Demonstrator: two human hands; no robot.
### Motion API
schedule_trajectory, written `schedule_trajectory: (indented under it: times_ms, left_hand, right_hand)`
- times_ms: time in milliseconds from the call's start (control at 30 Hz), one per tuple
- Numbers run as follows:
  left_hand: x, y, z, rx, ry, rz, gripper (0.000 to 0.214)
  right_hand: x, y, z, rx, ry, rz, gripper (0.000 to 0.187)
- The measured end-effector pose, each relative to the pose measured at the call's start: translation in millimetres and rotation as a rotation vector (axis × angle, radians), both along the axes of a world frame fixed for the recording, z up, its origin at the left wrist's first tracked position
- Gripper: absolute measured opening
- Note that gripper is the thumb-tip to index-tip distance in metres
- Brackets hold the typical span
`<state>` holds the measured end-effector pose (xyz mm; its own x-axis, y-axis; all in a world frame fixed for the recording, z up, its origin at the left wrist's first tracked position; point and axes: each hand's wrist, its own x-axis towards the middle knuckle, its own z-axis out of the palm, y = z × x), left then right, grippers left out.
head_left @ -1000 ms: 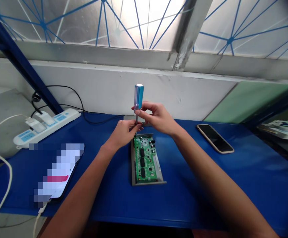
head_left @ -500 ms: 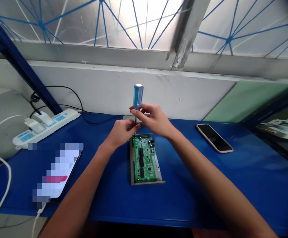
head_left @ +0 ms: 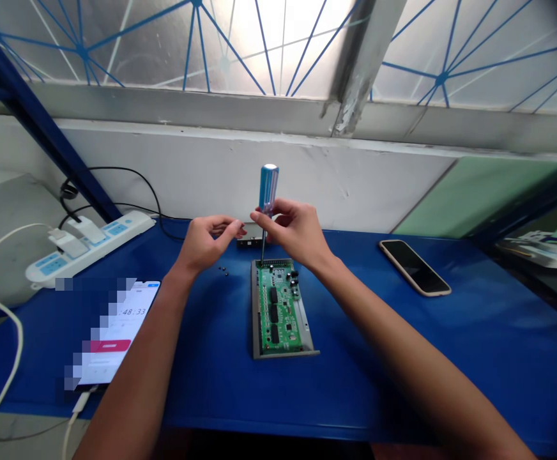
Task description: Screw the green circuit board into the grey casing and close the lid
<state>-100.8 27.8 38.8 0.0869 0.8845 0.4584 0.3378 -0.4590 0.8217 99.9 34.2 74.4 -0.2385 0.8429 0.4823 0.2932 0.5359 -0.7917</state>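
My right hand [head_left: 297, 231] grips a screwdriver [head_left: 268, 185] with a clear blue-striped handle, low on the handle. The screwdriver stands nearly upright, its tip at the top left corner of a green circuit board [head_left: 281, 313]. The board lies in a grey metal tray [head_left: 256, 326] on the table. To the left of the shaft, my left hand [head_left: 206, 243] hovers above the table with thumb and fingertips drawn together; anything between them is too small to make out. Several small dark screws [head_left: 224, 271] lie below that hand. Behind the board sits a small metal part [head_left: 250, 243], partly hidden.
On the left are a white power strip [head_left: 91, 246] with plugs and cables, and a lit phone [head_left: 115, 332] on a charging cable beside my left forearm. A second phone [head_left: 415, 267] lies at the right. A wall [head_left: 202, 172] borders the blue table [head_left: 355, 383] behind.
My left hand has let go of the screwdriver shaft and moved left, uncovering the small screws and the metal part. My right hand and the screwdriver have barely moved.
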Motion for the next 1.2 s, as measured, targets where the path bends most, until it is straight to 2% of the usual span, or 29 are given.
schedule_trajectory:
  times_ms: [100, 300, 367, 500, 633, 767, 933, 1067, 1200]
  left_hand:
    - [-4, 2, -0.1, 0.012, 0.021, 0.044, 0.036]
    - [-5, 5, -5.2, 0.01, 0.126, 0.103, 0.03]
    - [-5, 5, -5.0, 0.002, 0.133, 0.105, 0.03]
    - [-5, 4, -2.4, 0.017, 0.17, 0.113, 0.028]
    - [-5, 3, -2.3, 0.041, 0.232, 0.114, 0.031]
    - [-6, 5, -4.7, 0.037, 0.25, 0.098, 0.032]
    - [-5, 5, -5.2, 0.028, 0.249, 0.078, 0.032]
    - [-4, 5, -6.2, -0.018, 0.214, 0.075, 0.03]
    - [-6, 8, -9.1, -0.098, 0.164, 0.002, 0.024]
  right_hand:
    - [2, 0, 0.2, -0.022, 0.06, 0.057, 0.043]
    - [2, -8, 7.2, 0.039, 0.195, 0.078, 0.04]
    - [-1, -13, 7.6, 0.009, 0.239, 0.115, 0.04]
    - [-11, -19, -1.5, -0.099, 0.254, 0.239, 0.038]
    - [-19, -18, -15.2, -0.136, 0.224, 0.324, 0.036]
    - [-21, -15, -23.3, -0.133, 0.218, 0.322, 0.034]
    - [-19, -14, -24.6, -0.126, 0.229, 0.316, 0.031]
    - [-13, -12, -18.0, -0.124, 0.272, 0.291, 0.031]
    - [-3, -8, -5.9, -0.108, 0.32, 0.242, 0.034]
